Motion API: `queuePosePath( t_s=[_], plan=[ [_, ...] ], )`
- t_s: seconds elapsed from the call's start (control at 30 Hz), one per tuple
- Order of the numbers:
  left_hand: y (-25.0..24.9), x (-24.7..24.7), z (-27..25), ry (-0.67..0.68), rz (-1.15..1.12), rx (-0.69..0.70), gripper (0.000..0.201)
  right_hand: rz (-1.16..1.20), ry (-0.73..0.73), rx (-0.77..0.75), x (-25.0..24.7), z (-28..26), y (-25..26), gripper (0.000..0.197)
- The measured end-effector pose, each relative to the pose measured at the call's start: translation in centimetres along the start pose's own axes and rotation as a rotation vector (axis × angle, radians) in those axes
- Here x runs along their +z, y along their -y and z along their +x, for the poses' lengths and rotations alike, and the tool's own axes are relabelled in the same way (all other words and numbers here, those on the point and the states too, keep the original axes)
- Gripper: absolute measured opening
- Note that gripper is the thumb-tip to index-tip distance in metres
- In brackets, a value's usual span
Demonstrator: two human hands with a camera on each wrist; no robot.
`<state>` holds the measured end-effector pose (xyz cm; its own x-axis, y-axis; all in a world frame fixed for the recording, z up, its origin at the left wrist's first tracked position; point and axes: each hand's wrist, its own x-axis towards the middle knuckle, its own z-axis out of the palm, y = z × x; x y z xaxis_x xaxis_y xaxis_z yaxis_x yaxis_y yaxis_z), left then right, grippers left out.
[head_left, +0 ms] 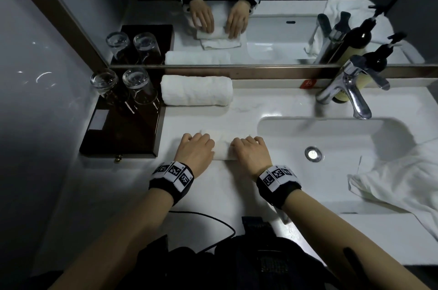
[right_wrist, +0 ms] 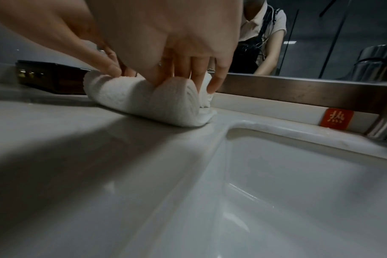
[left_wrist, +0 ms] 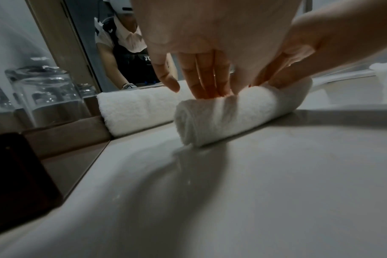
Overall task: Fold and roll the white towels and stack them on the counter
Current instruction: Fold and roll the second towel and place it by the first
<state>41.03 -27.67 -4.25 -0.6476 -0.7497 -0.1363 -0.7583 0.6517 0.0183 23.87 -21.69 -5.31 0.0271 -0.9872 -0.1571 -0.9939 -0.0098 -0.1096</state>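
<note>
Lower centre of frame: half-rolled towel [head_left: 224, 148] on counter [head_left: 237, 109]
Left hand [head_left: 196, 152]: fingers curled over roll, pressed down
Right hand [head_left: 251, 151]: likewise curled, pressed on roll

From the head view, our left hand [head_left: 195, 151] and right hand [head_left: 251, 151] cover most of the half-rolled towel [head_left: 224, 147]; the fingertips curl out of sight over its far side. At three o'clock a loose towel [head_left: 400, 180] runs off the picture's edge. At one o'clock the tap [head_left: 350, 90] hides the lower part of a dark pump bottle [head_left: 376, 62]. The red sticker [head_left: 308, 83] is too small to read there.
</note>
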Motion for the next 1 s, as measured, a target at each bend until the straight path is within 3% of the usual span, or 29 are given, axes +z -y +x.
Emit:
queuePosePath(
  t_s=[0.2,0.3,0.37,0.53,0.77,0.87,1.0],
  plan=[
    [0.2,0.3,-0.1,0.051,0.013,-0.01,0.053,-0.003,-0.061,0.038,-0.3,1.6,-0.4,0.026],
    [0.3,0.0,0.7,0.044,0.014,0.008,0.055,-0.061,-0.265,-0.025,-0.9,1.2,-0.3,0.014],
    [0.6,0.0,1.0,0.044,-0.018,0.02,0.06,-0.033,-0.367,-0.063,-0.5,0.4,-0.5,0.019],
    [0.5,-0.3,2.1,0.06,-0.065,0.023,0.06,0.004,-0.273,-0.042,0.2,-0.8,-1.3,0.038],
    [0.8,-1.0,4.0,0.031,0.019,0.025,0.046,0.056,-0.078,0.001,0.4,1.8,-2.2,0.033],
    [0.4,-1.4,4.6,0.025,0.1,0.009,0.036,0.044,-0.074,0.017,0.4,2.2,-2.4,0.035],
    [0.2,-1.8,5.4,0.079,0.135,0.0,0.038,0.039,-0.134,0.044,-0.2,2.5,-2.7,0.035]
  ],
)
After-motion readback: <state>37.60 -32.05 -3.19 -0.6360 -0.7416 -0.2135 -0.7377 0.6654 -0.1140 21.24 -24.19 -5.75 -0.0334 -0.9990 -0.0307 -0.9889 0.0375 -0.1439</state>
